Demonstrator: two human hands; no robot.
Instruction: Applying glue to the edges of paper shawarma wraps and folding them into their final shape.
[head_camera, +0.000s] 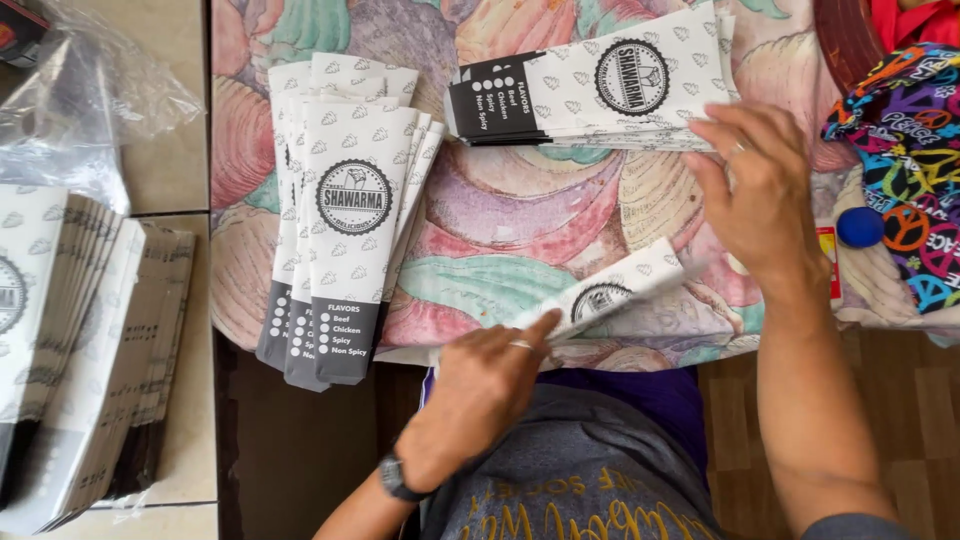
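The left hand (485, 385) is pinching the near end of a long, flat white paper sleeve with a leaf pattern and a round black emblem (610, 292), its grip closed on that end. The sleeve's long axis is running from about eight o'clock to two o'clock, lying low over the bench (500, 225), which is covered in a glossy cloth of pastel shell shapes. The right hand (755, 195) is resting flat at the sleeve's far end, fingers spread and not gripping; that end is partly hidden beneath the palm. At ten o'clock a fanned stack of matching sleeves (345, 215) is lying with its black ends toward the person. At twelve o'clock a second stack (590, 88) is lying crosswise. A third pile (70, 330) is being cut off at nine o'clock.
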